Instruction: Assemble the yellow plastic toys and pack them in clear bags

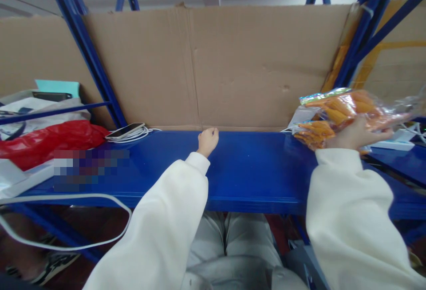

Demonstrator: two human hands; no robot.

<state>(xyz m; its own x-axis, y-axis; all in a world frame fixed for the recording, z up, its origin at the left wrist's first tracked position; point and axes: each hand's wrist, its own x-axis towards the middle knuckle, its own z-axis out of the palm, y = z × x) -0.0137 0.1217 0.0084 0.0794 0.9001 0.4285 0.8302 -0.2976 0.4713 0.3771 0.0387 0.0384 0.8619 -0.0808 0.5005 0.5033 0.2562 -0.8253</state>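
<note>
My left hand is curled into a fist over the far middle of the blue shelf, near the cardboard panel. Nothing shows sticking out of it. Off to the right, my right hand grips a clear plastic bag of orange pieces from its near side, and some of its fingers are hidden against the plastic. Beneath it, at its left, another bunch of orange pieces in clear wrap touches the hand. What the orange pieces are, I cannot tell.
At the left lie a phone on a coiled white cable, a red plastic bag and a white box. A white cable loop hangs before the shelf edge. Blue posts frame both sides. Someone's shoe shows below left.
</note>
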